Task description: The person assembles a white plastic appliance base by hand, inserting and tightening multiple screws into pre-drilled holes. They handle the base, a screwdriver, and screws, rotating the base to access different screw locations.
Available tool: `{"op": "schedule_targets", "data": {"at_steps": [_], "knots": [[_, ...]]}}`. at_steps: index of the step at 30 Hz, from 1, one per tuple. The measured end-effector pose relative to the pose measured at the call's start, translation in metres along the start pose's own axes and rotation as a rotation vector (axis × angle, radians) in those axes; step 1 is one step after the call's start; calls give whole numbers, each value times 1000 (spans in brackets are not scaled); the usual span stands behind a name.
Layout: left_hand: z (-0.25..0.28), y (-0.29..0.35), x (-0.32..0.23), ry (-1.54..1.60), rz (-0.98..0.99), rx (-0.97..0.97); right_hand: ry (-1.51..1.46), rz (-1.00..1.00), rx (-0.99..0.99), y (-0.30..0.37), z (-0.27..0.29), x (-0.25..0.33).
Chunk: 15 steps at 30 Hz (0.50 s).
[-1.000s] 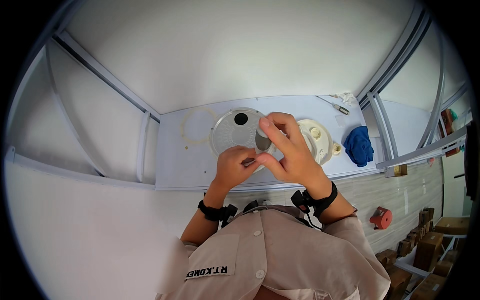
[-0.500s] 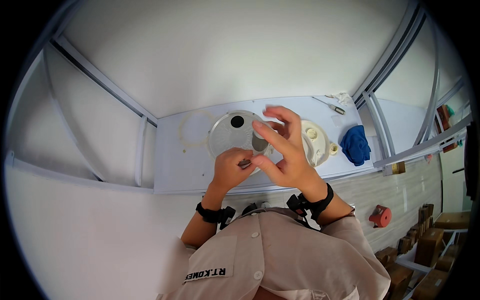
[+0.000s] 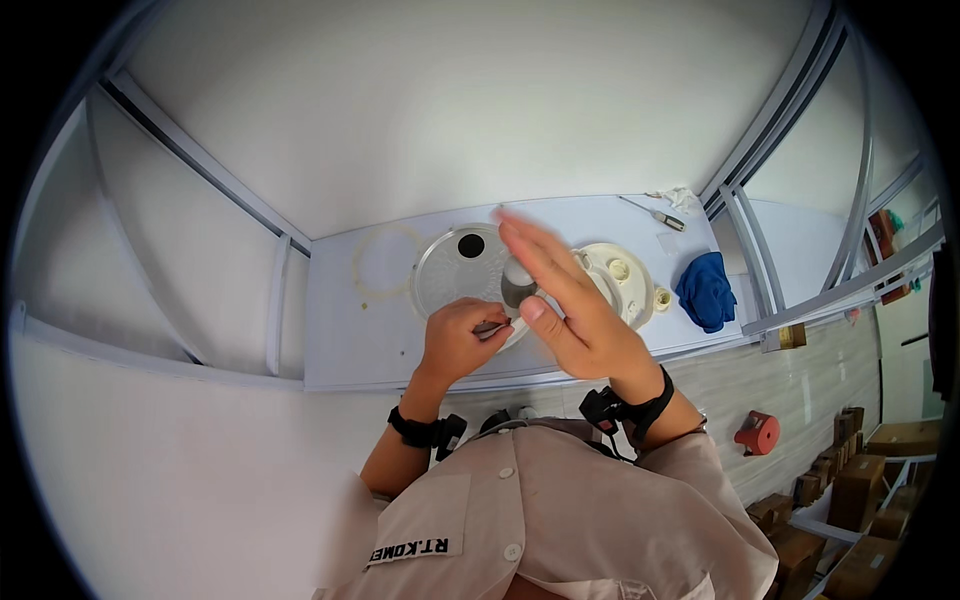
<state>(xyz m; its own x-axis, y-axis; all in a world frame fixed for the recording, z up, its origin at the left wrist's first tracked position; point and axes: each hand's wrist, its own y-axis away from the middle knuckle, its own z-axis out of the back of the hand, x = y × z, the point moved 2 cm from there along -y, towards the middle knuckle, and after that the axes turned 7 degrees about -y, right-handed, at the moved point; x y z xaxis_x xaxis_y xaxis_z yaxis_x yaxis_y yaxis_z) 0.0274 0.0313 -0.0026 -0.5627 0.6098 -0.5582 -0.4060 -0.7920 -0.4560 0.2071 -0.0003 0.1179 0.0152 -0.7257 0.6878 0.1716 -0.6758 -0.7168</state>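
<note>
My left hand [image 3: 460,342] is closed at the near edge of a round silvery metal disc [image 3: 440,280]. Between its thumb and forefinger shows a small dark flat piece [image 3: 488,327], too small to name. To its right, my right hand [image 3: 590,330] is raised over the disc's right side, fingers stretched out and thumb apart, holding nothing. Its fingertips are blurred. A black round spot [image 3: 471,245] marks the far part of the disc, and a grey rounded patch [image 3: 516,288] shows beside my right thumb. My right hand hides part of a cream round cover [image 3: 632,262].
A thin yellowish ring [image 3: 362,262] lies at the table's left. Right of the cover are a small cream cup-shaped part [image 3: 662,299], a blue cloth [image 3: 707,292], a screwdriver [image 3: 668,218] and crumpled white tissue [image 3: 684,200]. A red stool [image 3: 758,433] stands on the floor.
My right hand has moved away from my left hand, its thumb lifting off, and its fingers have straightened and come together. My left hand keeps its pinch in nearly the same place.
</note>
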Motion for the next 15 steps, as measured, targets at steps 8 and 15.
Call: {"op": "schedule_targets", "data": {"at_steps": [8,15], "knots": [[0,3,-3,41,59,-25,432,53,-65,19,1,-12],[-2,3,4,2,10,-14,50,-6,89,6,6,-14]]}}
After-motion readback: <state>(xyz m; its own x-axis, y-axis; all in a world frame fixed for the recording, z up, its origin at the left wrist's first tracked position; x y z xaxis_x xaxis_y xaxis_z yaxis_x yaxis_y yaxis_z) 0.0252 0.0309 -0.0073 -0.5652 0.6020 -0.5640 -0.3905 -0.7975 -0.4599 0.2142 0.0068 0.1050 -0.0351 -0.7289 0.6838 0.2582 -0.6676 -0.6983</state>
